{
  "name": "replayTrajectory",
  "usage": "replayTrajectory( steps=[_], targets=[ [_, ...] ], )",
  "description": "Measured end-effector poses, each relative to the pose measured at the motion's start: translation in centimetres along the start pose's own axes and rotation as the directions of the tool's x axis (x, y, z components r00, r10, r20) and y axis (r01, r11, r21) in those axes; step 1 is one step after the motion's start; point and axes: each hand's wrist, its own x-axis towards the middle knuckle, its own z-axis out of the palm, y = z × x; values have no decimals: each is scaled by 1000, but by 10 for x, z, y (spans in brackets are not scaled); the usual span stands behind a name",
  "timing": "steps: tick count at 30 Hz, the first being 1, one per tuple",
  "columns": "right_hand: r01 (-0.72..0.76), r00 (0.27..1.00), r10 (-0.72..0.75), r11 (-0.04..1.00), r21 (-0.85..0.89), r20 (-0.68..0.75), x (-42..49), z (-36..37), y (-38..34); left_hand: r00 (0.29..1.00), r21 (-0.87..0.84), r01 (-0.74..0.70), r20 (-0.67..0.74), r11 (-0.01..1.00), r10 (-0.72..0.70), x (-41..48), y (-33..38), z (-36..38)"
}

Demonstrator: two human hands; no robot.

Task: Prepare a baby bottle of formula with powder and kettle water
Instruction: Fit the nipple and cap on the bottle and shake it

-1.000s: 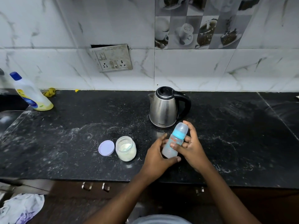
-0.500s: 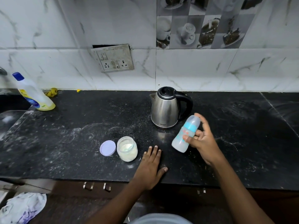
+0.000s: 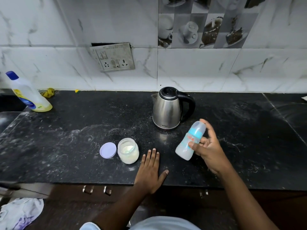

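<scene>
My right hand [image 3: 209, 148] grips a capped baby bottle [image 3: 189, 141] with a blue ring, tilted and lifted above the black counter [image 3: 66, 138], in front of and right of the steel kettle [image 3: 167, 108]. The bottle looks milky and blurred. My left hand [image 3: 150, 170] lies flat on the counter near its front edge, fingers spread, holding nothing. Just left of it stands an open jar of white powder [image 3: 128, 151], with its lilac lid [image 3: 108, 150] lying beside it.
A yellow detergent bottle with a blue cap [image 3: 28, 93] leans at the far left by the sink edge. A socket plate [image 3: 114, 57] hangs on the tiled wall. A crumpled cloth [image 3: 20, 213] lies on the floor at lower left.
My left hand let go of the bottle and came down flat on the counter. My right hand carried the bottle rightward and keeps it tilted in the air.
</scene>
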Motion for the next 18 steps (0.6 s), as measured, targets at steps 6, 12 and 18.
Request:
replayTrajectory(
  steps=[6, 12, 18],
  targets=[
    [-5, 999, 5, 1000, -1, 34, -6, 3, -3, 999, 29, 15, 30, 999, -16, 1, 0, 1],
    [-19, 1000, 19, 1000, 0, 20, -6, 5, -4, 999, 29, 25, 31, 999, -26, 2, 1, 3],
    [-12, 1000, 13, 1000, 14, -15, -6, 8, -6, 999, 32, 40, 30, 999, -41, 1, 4, 1]
  ],
)
